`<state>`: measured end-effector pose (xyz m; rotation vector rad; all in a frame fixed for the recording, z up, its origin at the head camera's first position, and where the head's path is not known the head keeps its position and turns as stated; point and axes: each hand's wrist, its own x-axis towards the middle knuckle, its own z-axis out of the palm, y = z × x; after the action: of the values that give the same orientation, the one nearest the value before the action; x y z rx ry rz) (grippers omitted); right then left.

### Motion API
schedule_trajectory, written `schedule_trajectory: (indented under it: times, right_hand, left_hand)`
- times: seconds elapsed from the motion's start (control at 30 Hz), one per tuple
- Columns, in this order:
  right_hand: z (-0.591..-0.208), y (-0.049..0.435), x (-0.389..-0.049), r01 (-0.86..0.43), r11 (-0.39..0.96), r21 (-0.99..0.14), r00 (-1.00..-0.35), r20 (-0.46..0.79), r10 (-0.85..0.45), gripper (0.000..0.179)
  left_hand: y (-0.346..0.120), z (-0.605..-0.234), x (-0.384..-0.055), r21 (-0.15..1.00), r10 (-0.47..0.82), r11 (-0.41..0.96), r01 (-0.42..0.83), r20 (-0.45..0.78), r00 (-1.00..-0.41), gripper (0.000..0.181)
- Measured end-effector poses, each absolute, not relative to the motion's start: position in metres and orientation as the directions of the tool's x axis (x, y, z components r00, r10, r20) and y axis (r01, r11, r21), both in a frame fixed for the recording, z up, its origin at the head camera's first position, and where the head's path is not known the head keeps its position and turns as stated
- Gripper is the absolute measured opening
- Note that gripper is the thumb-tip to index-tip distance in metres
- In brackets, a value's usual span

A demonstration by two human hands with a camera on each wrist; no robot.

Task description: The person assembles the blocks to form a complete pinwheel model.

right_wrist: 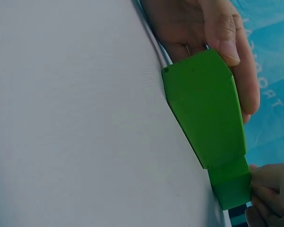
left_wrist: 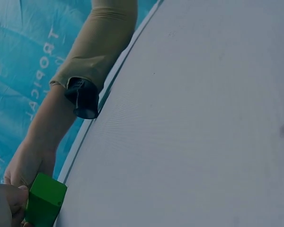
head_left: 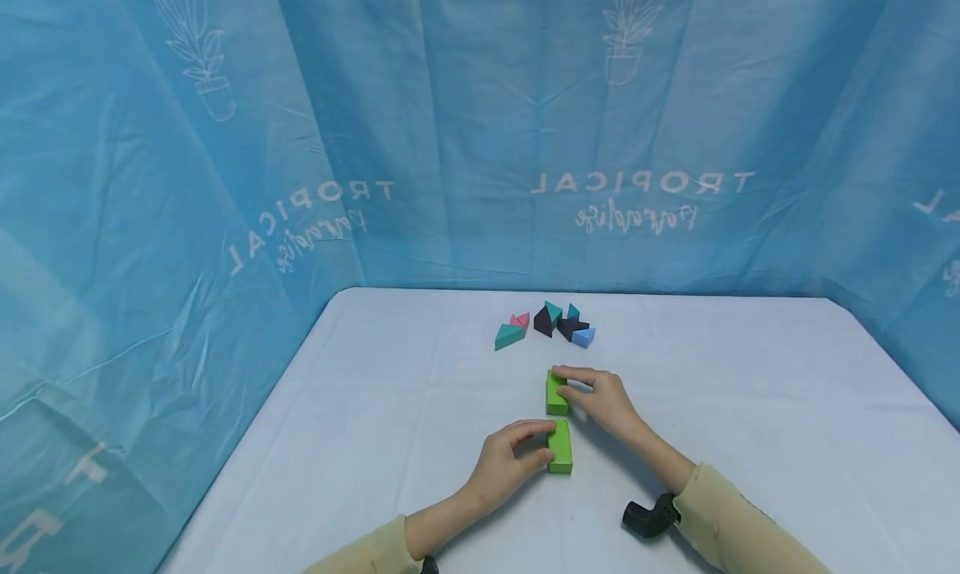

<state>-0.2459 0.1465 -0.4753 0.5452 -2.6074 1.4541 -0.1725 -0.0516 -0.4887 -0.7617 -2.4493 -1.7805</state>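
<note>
Two bright green rectangular blocks lie end to end on the white table, with a narrow gap between them in the head view. My left hand pinches the nearer green block from its left side, thumb and fingers at its edge. From the right, my right hand grips the farther green block. In the right wrist view, the nearer block looms large and the other sits just below it. A green block also shows at the lower left of the left wrist view, partly cut off.
Behind the hands, a loose group of small wedge-shaped pieces includes a teal piece, a pink piece, a black piece and a blue piece. A blue printed curtain hangs around the white table.
</note>
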Motion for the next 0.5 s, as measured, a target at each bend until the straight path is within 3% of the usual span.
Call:
schedule_trajectory:
  times: [0.5]
  right_hand:
    - [-0.471,0.143,-0.232,-0.405,0.496,-0.768,-0.910,0.285,-0.301,0.032]
  left_hand:
    - [-0.052,-0.490,-0.173,0.882,0.382,0.220,0.417,0.316,-0.869,0.037]
